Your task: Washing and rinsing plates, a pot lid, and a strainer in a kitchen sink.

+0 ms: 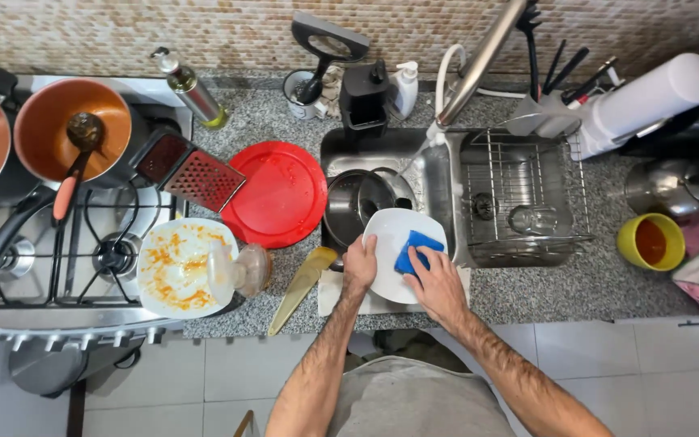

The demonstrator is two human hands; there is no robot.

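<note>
Countertop of speckled grey granite runs from the gas stove with black grates on the left to the stainless steel sink in the middle. On the stove stand two copper-coloured pans; the nearer round one has a ladle with an orange handle lying in it. A wire dish rack sits in the right part of the sink, and a dark steel pot rests in the left part. Beside the sink lies a round red plastic plate, with a metal box grater touching its left edge. A white square plate smeared with orange sauce rests at the stove's edge. A yellow mug stands far right.

A white rounded plate is held over the sink's front edge. The left hand grips its left rim, fingers closed on it. The right hand presses a blue sponge flat against the plate's face, fingers together over the sponge.
</note>
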